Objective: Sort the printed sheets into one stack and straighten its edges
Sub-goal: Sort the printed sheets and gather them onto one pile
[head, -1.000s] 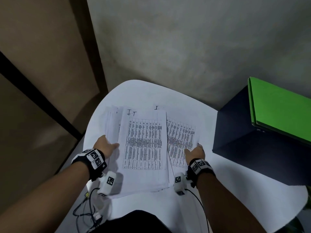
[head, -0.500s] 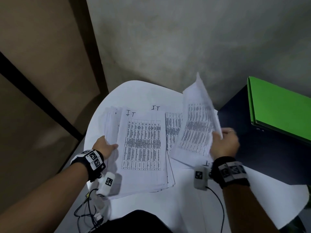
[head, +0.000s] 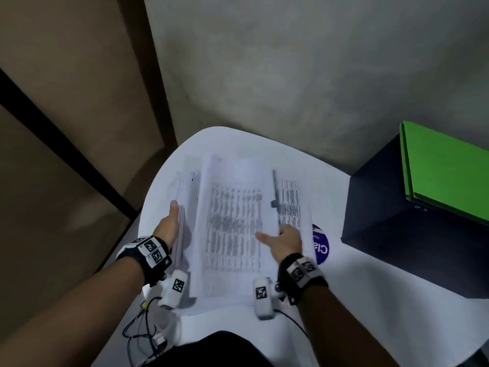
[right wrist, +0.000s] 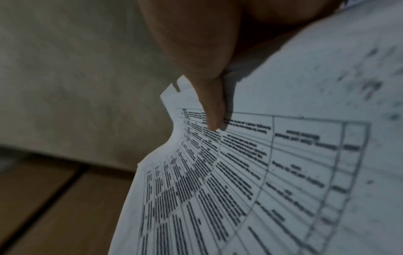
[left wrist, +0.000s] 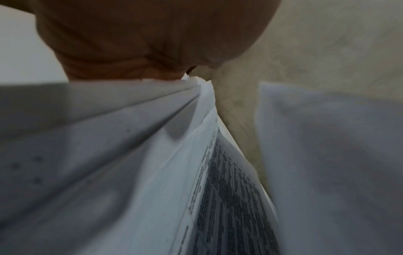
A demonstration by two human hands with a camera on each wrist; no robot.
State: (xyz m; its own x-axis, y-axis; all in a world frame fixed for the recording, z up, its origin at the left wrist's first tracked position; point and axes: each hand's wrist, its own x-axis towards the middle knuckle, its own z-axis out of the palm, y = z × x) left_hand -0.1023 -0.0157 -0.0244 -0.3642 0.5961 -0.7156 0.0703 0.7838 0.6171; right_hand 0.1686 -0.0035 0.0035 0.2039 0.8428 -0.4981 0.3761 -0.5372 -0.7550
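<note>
A stack of printed sheets (head: 189, 197) lies on the white table (head: 238, 144). My left hand (head: 171, 221) holds the stack's raised left edge, thumb along the outside and fingers hidden behind the paper. In the left wrist view the palm (left wrist: 141, 43) sits over the fanned sheet edges (left wrist: 152, 172). My right hand (head: 275, 234) pinches one printed sheet (head: 232, 221) by its right edge and holds it flat over the stack. Its thumb (right wrist: 209, 103) presses on the printed table of that sheet (right wrist: 261, 172). Another printed sheet (head: 289, 205) lies on the table just to the right.
A round purple sticker (head: 321, 245) shows on the table by my right wrist. A dark box (head: 397, 234) with a green folder (head: 444, 176) on top stands at the right. Cables (head: 143, 329) hang off the table's near left edge. A wall is close behind.
My right hand lifted a sheet from the right pile, then swung it left and down over the stack. The left hand has tipped the stack's left edge up.
</note>
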